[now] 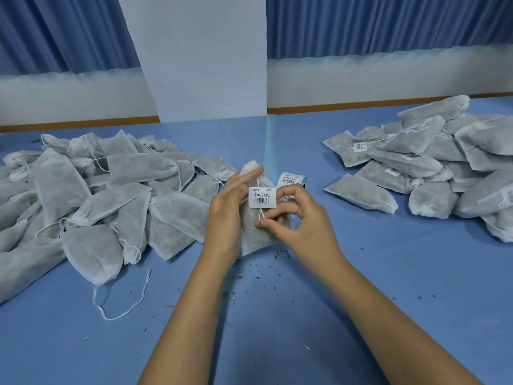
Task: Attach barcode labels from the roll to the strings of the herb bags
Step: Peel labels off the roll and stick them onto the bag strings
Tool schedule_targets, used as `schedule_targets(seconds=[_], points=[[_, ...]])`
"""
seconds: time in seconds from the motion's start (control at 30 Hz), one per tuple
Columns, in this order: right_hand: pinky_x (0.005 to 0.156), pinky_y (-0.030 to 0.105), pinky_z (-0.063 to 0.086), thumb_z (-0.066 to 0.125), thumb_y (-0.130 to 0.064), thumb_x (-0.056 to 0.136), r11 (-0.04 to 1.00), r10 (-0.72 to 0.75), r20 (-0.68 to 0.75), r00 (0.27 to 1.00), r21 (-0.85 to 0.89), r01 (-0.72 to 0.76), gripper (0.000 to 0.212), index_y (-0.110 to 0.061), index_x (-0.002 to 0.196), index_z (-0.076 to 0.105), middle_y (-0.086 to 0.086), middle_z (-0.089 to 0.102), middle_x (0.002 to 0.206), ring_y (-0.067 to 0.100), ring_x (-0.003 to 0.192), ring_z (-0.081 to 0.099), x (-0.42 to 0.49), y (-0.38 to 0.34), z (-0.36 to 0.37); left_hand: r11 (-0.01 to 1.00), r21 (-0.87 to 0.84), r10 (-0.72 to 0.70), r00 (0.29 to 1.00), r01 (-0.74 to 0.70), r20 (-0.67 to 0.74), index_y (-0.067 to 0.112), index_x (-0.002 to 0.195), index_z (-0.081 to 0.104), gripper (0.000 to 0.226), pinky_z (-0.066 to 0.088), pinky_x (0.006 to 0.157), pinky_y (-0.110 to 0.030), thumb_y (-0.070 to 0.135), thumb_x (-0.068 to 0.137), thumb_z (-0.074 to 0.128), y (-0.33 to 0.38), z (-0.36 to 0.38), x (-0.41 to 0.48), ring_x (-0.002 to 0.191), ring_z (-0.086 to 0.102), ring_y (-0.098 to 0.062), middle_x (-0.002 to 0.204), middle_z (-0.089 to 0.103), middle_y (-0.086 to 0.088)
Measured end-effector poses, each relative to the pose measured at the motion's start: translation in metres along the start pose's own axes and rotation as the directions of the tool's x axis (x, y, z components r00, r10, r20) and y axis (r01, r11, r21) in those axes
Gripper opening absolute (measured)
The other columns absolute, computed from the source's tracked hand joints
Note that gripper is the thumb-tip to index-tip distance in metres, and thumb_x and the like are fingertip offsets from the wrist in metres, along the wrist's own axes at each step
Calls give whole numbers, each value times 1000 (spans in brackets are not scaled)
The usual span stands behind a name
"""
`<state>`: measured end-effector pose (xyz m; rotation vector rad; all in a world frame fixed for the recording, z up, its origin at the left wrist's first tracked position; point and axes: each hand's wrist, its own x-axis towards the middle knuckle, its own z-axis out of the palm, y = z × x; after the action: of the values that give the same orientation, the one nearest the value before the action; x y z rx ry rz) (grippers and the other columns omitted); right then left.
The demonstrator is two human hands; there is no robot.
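A white mesh herb bag (256, 234) stands upright between my hands at the centre of the blue surface. My left hand (226, 215) supports it from the left with fairly straight fingers along its side. A white barcode label (262, 197) sits on the bag's string (261, 213). My right hand (297, 215) pinches the label's right edge with thumb and forefinger, and another fingertip touches the string below the label. The label roll (293, 180) stands just behind the bag, partly hidden.
A heap of unlabelled herb bags (91, 195) spreads over the left side. A pile of bags with labels (433, 168) lies at the right. A loose string (122, 298) and scattered herb crumbs (258, 276) lie near the front. A wall and blue curtains stand behind.
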<state>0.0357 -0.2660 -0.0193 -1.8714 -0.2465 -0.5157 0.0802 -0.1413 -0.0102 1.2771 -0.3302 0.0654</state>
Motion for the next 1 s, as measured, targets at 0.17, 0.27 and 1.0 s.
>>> schedule_targets(seconds=[0.17, 0.27, 1.0], points=[[80, 26, 38, 75, -23, 79, 968, -87, 30, 996, -233, 92, 37, -34, 90, 42, -22, 66, 66, 16, 78, 52, -2, -2, 4, 999, 36, 23, 996, -20, -84, 28, 100, 76, 28, 49, 87, -19, 18, 100, 50, -2, 2, -1, 113, 62, -13, 123, 67, -2], [84, 34, 43, 69, -24, 84, 996, -68, 23, 997, -56, 69, 22, -20, 89, 48, -10, 67, 63, 19, 68, 58, -4, -5, 5, 999, 25, 43, 986, -40, -163, 29, 95, 76, 26, 49, 83, -21, 20, 100, 52, -2, 0, -1, 105, 63, -13, 117, 70, 2], [60, 15, 41, 68, -11, 85, 937, 31, -125, 992, 349, 14, 16, -15, 72, 59, -7, 53, 50, 6, 50, 47, -2, -3, -1, 994, 111, 13, 984, 7, -179, 30, 88, 76, 40, 42, 106, -53, -7, 81, 64, 0, 0, -2, 119, 58, -35, 117, 68, -11]])
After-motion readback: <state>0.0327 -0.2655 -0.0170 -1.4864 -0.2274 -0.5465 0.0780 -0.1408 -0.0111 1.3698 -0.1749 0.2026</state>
